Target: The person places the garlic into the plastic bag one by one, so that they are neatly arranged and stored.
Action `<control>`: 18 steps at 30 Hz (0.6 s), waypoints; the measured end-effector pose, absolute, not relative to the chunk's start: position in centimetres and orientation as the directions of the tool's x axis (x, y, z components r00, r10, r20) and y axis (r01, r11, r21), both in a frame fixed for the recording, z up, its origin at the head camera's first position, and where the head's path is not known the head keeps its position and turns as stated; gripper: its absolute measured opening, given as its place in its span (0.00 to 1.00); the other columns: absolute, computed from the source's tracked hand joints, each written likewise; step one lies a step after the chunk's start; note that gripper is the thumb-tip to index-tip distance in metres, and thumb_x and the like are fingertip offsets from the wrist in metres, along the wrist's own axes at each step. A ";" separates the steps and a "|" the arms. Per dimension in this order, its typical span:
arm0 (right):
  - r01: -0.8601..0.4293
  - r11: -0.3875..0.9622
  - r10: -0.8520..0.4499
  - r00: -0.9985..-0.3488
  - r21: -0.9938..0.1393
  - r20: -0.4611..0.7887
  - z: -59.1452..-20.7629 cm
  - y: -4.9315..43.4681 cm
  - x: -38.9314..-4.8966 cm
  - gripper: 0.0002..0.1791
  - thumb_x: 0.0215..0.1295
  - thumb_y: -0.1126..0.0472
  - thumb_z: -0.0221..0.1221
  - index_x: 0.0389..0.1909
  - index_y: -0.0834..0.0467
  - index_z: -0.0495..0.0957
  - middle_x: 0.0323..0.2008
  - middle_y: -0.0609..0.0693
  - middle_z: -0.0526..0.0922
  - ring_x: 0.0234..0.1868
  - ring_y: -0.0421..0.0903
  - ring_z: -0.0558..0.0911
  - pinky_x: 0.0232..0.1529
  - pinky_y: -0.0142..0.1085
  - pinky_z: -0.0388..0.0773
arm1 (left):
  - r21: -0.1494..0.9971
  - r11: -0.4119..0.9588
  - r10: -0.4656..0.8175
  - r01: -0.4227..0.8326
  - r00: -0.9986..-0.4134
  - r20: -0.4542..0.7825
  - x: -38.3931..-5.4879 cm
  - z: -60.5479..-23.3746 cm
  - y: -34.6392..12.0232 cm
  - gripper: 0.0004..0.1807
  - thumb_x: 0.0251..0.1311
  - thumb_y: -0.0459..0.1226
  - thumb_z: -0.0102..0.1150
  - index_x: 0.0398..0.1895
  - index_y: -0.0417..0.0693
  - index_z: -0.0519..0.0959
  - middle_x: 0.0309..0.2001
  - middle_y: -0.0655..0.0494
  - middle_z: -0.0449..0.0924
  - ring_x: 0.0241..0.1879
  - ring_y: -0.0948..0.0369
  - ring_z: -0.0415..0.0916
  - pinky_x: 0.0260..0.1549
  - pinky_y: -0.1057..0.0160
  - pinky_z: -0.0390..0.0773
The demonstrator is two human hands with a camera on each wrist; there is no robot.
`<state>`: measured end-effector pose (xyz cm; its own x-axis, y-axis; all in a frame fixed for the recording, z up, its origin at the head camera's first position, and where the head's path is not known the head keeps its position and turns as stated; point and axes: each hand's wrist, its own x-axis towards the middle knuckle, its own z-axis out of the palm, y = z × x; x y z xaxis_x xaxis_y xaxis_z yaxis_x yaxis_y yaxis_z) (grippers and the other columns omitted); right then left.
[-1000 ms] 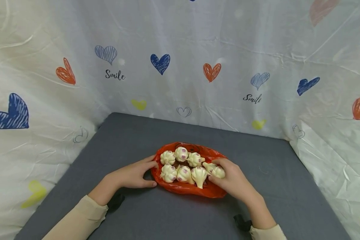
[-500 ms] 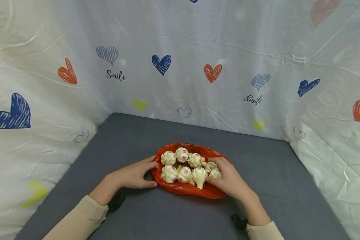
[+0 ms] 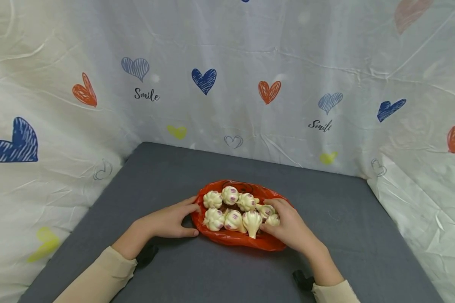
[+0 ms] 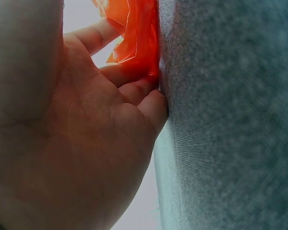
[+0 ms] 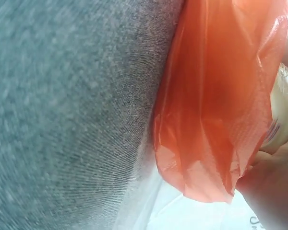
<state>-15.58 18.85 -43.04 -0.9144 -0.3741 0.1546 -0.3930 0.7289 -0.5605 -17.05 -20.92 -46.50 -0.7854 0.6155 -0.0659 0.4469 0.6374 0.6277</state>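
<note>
A red plastic bag (image 3: 235, 240), mouth spread wide, lies on the grey table with several white, purple-streaked garlic bulbs (image 3: 233, 220) set in two rows inside. My left hand (image 3: 168, 221) holds the bag's left side; in the left wrist view its fingers (image 4: 134, 91) curl against the red plastic (image 4: 134, 36). At the right end, my right hand (image 3: 293, 225) reaches over the rim and grips a garlic bulb (image 3: 274, 219) between thumb and fingers. Part of that bulb (image 5: 283, 108) shows past the bag's side (image 5: 211, 105) in the right wrist view.
The grey-covered table (image 3: 167, 168) extends around the bag on all sides. Behind it and at both sides hangs a pale curtain (image 3: 235, 50) printed with hearts. Dark straps (image 3: 303, 280) sit at my wrists.
My right hand has shifted slightly left, bringing its garlic bulb closer to the others; over the last half second it has hardly moved. The left hand stays at the bag's left side.
</note>
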 end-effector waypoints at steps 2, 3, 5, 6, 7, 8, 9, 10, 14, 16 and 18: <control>-0.392 0.728 -0.375 -0.914 -0.562 0.153 -42.9 18.8 -15.6 0.37 0.65 0.54 0.79 0.72 0.58 0.77 0.68 0.51 0.80 0.68 0.55 0.79 0.65 0.59 0.78 | 0.630 0.634 0.617 0.449 -0.784 -0.063 -17.1 -46.5 -21.0 0.21 0.69 0.54 0.74 0.61 0.69 0.79 0.88 0.50 0.49 0.86 0.48 0.50 0.77 0.40 0.64; -0.393 0.727 -0.374 -0.914 -0.563 0.155 -42.9 18.8 -15.6 0.37 0.65 0.53 0.79 0.72 0.58 0.78 0.68 0.51 0.79 0.67 0.55 0.79 0.64 0.59 0.78 | 0.630 0.633 0.618 0.449 -0.784 -0.062 -17.1 -46.5 -21.0 0.21 0.70 0.54 0.73 0.61 0.69 0.79 0.88 0.50 0.49 0.86 0.48 0.50 0.77 0.40 0.64; -0.397 0.725 -0.371 -0.914 -0.562 0.166 -42.8 18.9 -15.6 0.36 0.65 0.53 0.78 0.71 0.58 0.78 0.67 0.51 0.80 0.67 0.55 0.79 0.64 0.59 0.79 | 0.633 0.631 0.618 0.449 -0.784 -0.060 -17.1 -46.5 -21.1 0.21 0.70 0.54 0.73 0.61 0.69 0.79 0.88 0.50 0.49 0.85 0.48 0.50 0.77 0.40 0.64; -0.398 0.724 -0.369 -0.914 -0.563 0.172 -42.7 18.9 -15.6 0.36 0.65 0.53 0.78 0.71 0.57 0.78 0.67 0.51 0.80 0.68 0.56 0.78 0.65 0.60 0.78 | 0.633 0.630 0.618 0.450 -0.784 -0.058 -17.1 -46.5 -21.1 0.21 0.70 0.54 0.73 0.61 0.69 0.79 0.88 0.50 0.49 0.85 0.48 0.51 0.76 0.39 0.64; -0.399 0.724 -0.367 -0.914 -0.563 0.175 -42.7 18.9 -15.6 0.36 0.66 0.52 0.78 0.71 0.57 0.78 0.68 0.51 0.79 0.68 0.56 0.78 0.65 0.60 0.78 | 0.633 0.630 0.618 0.450 -0.784 -0.059 -17.1 -46.5 -21.1 0.20 0.70 0.54 0.74 0.60 0.69 0.79 0.88 0.49 0.49 0.85 0.47 0.51 0.76 0.39 0.64; -0.397 0.723 -0.365 -0.914 -0.565 0.176 -42.7 18.9 -15.6 0.35 0.66 0.52 0.78 0.71 0.57 0.78 0.68 0.51 0.79 0.69 0.57 0.78 0.66 0.61 0.78 | 0.633 0.629 0.619 0.450 -0.783 -0.058 -17.1 -46.4 -21.1 0.20 0.70 0.54 0.74 0.60 0.69 0.79 0.88 0.49 0.49 0.85 0.47 0.51 0.76 0.39 0.64; -0.396 0.722 -0.363 -0.915 -0.566 0.177 -42.7 19.0 -15.6 0.35 0.66 0.52 0.77 0.72 0.57 0.78 0.68 0.52 0.79 0.70 0.57 0.77 0.66 0.61 0.77 | 0.632 0.630 0.619 0.451 -0.783 -0.058 -17.1 -46.4 -21.2 0.20 0.69 0.54 0.74 0.60 0.69 0.79 0.88 0.49 0.49 0.85 0.47 0.51 0.77 0.39 0.64; -0.393 0.723 -0.361 -0.916 -0.569 0.174 -42.7 19.0 -15.6 0.35 0.67 0.51 0.77 0.72 0.56 0.78 0.69 0.52 0.79 0.70 0.57 0.77 0.66 0.62 0.77 | 0.633 0.628 0.620 0.452 -0.783 -0.056 -17.1 -46.4 -21.2 0.20 0.69 0.54 0.74 0.60 0.68 0.79 0.88 0.49 0.49 0.85 0.47 0.51 0.77 0.39 0.64; -0.391 0.720 -0.369 -0.915 -0.574 0.161 -42.5 19.0 -15.6 0.35 0.71 0.46 0.74 0.73 0.57 0.78 0.70 0.52 0.78 0.71 0.58 0.77 0.66 0.62 0.77 | 0.634 0.619 0.628 0.463 -0.777 -0.046 -17.1 -46.4 -21.3 0.20 0.70 0.55 0.73 0.60 0.68 0.79 0.88 0.48 0.49 0.85 0.46 0.51 0.76 0.38 0.64; -0.394 0.718 -0.372 -0.914 -0.574 0.161 -42.2 19.0 -15.5 0.34 0.73 0.45 0.72 0.73 0.57 0.78 0.70 0.52 0.78 0.71 0.58 0.77 0.66 0.62 0.77 | 0.639 0.613 0.632 0.464 -0.774 -0.043 -17.1 -46.4 -21.3 0.20 0.70 0.55 0.73 0.59 0.68 0.79 0.88 0.47 0.49 0.85 0.45 0.51 0.76 0.37 0.64; -0.398 0.719 -0.374 -0.912 -0.570 0.165 -41.9 19.0 -15.5 0.34 0.75 0.44 0.71 0.73 0.58 0.77 0.70 0.53 0.78 0.71 0.59 0.77 0.66 0.62 0.77 | 0.647 0.612 0.629 0.456 -0.776 -0.048 -17.1 -46.3 -21.4 0.20 0.70 0.56 0.72 0.59 0.67 0.79 0.88 0.45 0.49 0.85 0.44 0.51 0.75 0.36 0.65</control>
